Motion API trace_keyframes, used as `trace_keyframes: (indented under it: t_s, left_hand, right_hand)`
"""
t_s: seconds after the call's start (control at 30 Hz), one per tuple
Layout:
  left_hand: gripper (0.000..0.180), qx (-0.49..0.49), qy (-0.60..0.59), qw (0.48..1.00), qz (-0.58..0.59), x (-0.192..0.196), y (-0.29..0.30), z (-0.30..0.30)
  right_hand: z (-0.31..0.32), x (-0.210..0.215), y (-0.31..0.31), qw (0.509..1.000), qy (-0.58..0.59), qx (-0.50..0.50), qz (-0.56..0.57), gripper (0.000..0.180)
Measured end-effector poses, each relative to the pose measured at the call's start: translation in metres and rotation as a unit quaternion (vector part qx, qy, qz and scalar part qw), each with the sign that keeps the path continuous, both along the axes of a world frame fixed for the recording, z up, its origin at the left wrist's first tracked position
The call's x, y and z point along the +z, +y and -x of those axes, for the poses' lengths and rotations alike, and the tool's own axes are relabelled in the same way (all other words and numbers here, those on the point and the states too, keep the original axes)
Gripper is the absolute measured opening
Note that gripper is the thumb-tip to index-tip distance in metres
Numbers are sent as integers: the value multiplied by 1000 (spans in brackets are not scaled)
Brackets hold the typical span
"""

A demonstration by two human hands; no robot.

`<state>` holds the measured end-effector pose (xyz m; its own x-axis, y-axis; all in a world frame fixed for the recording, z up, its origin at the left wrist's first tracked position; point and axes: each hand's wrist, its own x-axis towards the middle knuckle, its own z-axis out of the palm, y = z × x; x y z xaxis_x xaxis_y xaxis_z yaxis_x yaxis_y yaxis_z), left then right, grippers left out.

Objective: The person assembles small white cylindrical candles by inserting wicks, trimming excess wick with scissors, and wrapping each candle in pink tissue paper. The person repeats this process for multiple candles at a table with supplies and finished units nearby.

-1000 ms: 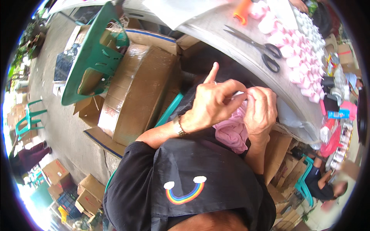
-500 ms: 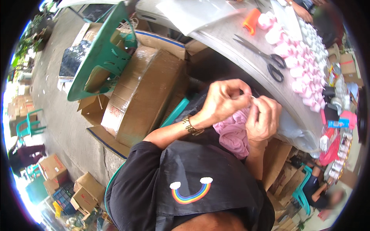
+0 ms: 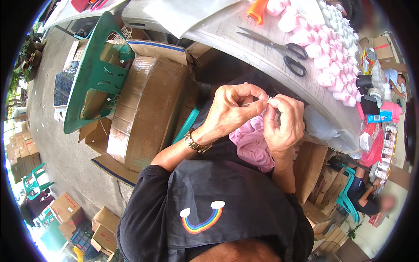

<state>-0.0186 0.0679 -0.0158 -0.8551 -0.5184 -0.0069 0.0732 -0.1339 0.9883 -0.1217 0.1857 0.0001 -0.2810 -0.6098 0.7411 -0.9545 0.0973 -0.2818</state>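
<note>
Above my lap, my left hand (image 3: pixel 235 107) and my right hand (image 3: pixel 284 124) meet fingertip to fingertip, both closed in a pinch. A thin pale strand (image 3: pixel 248 104) runs between the left thumb and forefinger. Where the two pinches touch, a small whitish bit shows; what exactly the right fingers grip is too small to make out. Bunched pink cloth (image 3: pixel 251 144) lies on my lap below the hands, its right side partly hidden behind the right hand.
On the grey table (image 3: pixel 235 43) lie black-handled scissors (image 3: pixel 279 46), an orange tool (image 3: pixel 257 11) and rows of pink puffs (image 3: pixel 321 52) beside white ones (image 3: pixel 342 30). A large cardboard box (image 3: pixel 146 109) and a green chair (image 3: pixel 98 74) stand left. Another person (image 3: pixel 366 196) sits at right.
The whole view has shifted, so table and boxes appear further left and slightly higher. Both hands keep their pinch together, and the pale strand in the left fingers shows more plainly.
</note>
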Motion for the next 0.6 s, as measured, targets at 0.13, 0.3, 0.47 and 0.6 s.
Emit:
trace_keyframes:
  t_s: [0.13, 0.3, 0.47, 0.6]
  left_hand:
    - [10, -14, 13, 998, 58, 5, 2, -4]
    - [8, 8, 15, 993, 115, 10, 6, -7]
    - [7, -23, 16, 995, 95, 11, 3, -7]
    - [11, -36, 10, 996, 80, 11, 3, -7]
  right_hand:
    - [3, 1, 1, 998, 61, -22, -2, 7]
    - [6, 3, 0, 997, 79, -25, 0, 6]
    - [5, 4, 0, 997, 81, -18, 1, 7]
    - [6, 5, 2, 995, 92, -26, -14, 5]
